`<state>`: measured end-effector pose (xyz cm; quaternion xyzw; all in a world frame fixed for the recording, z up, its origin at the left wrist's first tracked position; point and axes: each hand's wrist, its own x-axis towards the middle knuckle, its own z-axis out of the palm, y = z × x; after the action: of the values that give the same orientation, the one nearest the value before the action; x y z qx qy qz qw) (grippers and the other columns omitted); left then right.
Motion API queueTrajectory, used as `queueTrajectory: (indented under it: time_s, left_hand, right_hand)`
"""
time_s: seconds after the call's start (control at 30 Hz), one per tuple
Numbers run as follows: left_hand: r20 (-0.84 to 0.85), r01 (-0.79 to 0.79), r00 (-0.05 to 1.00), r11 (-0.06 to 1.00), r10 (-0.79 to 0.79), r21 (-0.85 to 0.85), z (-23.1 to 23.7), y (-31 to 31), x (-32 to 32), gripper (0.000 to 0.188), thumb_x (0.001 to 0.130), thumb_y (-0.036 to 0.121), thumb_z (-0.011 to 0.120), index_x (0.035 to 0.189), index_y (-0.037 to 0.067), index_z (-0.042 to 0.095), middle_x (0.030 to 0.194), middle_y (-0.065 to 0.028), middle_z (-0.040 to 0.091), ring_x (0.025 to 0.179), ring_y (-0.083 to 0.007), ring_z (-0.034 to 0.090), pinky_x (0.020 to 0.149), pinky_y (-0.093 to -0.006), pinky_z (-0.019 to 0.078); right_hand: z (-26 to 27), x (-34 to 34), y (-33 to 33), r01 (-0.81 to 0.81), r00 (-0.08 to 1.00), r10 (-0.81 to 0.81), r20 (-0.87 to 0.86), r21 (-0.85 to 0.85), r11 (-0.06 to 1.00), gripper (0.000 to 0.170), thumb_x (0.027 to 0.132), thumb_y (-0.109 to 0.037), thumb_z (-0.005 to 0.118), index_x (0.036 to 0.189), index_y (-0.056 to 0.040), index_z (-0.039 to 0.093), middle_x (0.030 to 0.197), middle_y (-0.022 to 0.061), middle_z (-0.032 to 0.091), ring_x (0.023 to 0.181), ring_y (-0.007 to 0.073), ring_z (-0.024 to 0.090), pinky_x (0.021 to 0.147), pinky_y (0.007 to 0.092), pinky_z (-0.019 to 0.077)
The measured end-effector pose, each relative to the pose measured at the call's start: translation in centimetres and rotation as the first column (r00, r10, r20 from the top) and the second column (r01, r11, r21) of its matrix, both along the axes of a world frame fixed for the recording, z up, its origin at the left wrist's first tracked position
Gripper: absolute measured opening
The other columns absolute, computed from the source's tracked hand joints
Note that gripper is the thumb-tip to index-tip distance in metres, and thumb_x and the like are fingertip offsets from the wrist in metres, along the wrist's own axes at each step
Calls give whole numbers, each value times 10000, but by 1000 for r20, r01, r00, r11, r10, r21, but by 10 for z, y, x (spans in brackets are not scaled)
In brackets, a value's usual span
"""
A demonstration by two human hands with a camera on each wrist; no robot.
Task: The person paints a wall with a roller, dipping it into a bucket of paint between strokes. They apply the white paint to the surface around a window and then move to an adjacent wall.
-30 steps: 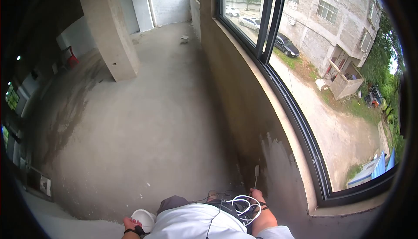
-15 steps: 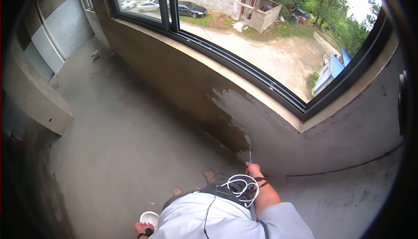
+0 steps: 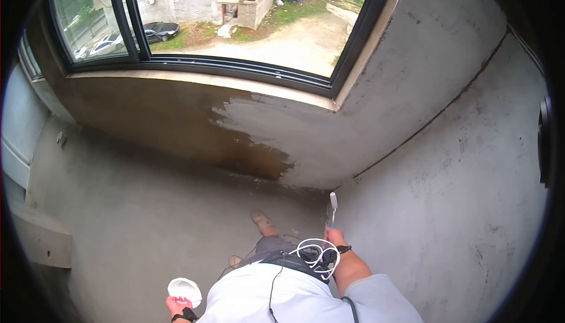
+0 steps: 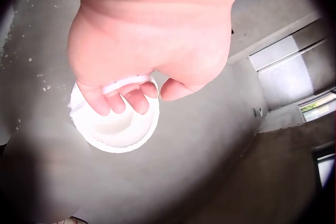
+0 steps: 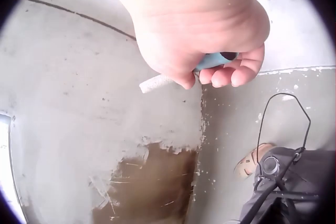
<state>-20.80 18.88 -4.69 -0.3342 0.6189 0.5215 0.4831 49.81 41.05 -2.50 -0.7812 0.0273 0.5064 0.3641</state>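
My left hand [image 3: 178,306] holds a small white bucket [image 3: 185,290] out to my left. In the left wrist view its fingers [image 4: 137,103] curl over a white strip across the bucket's mouth, and white paint [image 4: 118,124] shows inside. My right hand [image 3: 336,237] grips a small paint roller [image 3: 333,200] by its blue handle [image 5: 210,61]. The pale roller head points up and forward, near the room corner. Ahead, the wall below the window has a pale grey coated part [image 3: 306,129] with a ragged edge against a bare brown part [image 3: 147,117].
A black-framed window [image 3: 235,67] with a pale sill stands above the wall. Another grey wall [image 3: 453,187] rises at the right. A coiled white cable [image 3: 318,255] hangs at my waist. The foot of a pillar [image 3: 41,240] is on the left, and white specks dot the floor.
My view and body have turned right, toward the corner. The roller, earlier over the ragged coating edge on the wall, is now apart from it to the right. Both hands keep their hold.
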Motion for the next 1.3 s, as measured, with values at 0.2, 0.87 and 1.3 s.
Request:
queueTrajectory:
  time_s: [0.2,0.87,1.3]
  left_hand:
    - [-9,76,997,996,-77,-44,5,36,-3,279,715,286,496,948,179,385,1015,22,428,973,-172,413,877,-387,377]
    - [21,-101,994,991,103,-83,12,24,36,269,672,232,487,919,159,408,991,-38,442,875,-213,443,786,-466,418]
    - [-19,-260,966,958,259,-120,2,4,52,307,687,230,507,969,156,410,1032,-58,430,872,-222,476,802,-517,429]
  right_hand:
    - [20,-5,-38,179,984,-177,25,-52,983,181,919,-147,595,785,-52,518,570,48,468,435,180,444,405,356,365]
    - [29,-12,100,-27,999,27,-30,0,1000,211,906,-181,639,756,-72,540,586,24,499,449,151,472,400,313,378]
    - [90,-11,188,-329,934,293,205,169,929,187,909,-196,629,786,-68,570,652,16,570,501,124,544,415,287,439]
